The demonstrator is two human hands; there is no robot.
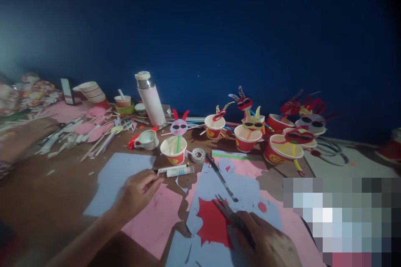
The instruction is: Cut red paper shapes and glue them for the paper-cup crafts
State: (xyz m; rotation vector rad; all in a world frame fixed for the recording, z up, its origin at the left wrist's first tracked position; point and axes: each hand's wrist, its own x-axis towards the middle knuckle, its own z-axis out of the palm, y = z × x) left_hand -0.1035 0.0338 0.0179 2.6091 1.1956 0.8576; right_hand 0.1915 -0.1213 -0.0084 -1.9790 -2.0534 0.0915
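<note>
My right hand (pixel 266 240) is closed round a pair of scissors (pixel 231 216). Their blades lie slightly apart, over a piece of red paper (pixel 213 223) with a jagged cut edge. My left hand (pixel 136 194) is above pink paper (pixel 156 221) and a pale blue sheet (pixel 117 179), its fingers pinched together. Whatever may be in that pinch is too small to make out. Just beyond its fingertips are a white glue tube (pixel 181 171) and a white pen (pixel 166 169). A black pen (pixel 222 178) rests on pale paper between the hands.
Behind stands a paper cup (pixel 173 150) with a rabbit-eared figure, beside a tape roll (pixel 198 155). Several decorated cups (pixel 247 139) are at right. A flask (pixel 152 104), a white mug (pixel 148 139) and stacked cups (pixel 94 94) stand further back. Another person's arm (pixel 26 137) reaches in at left.
</note>
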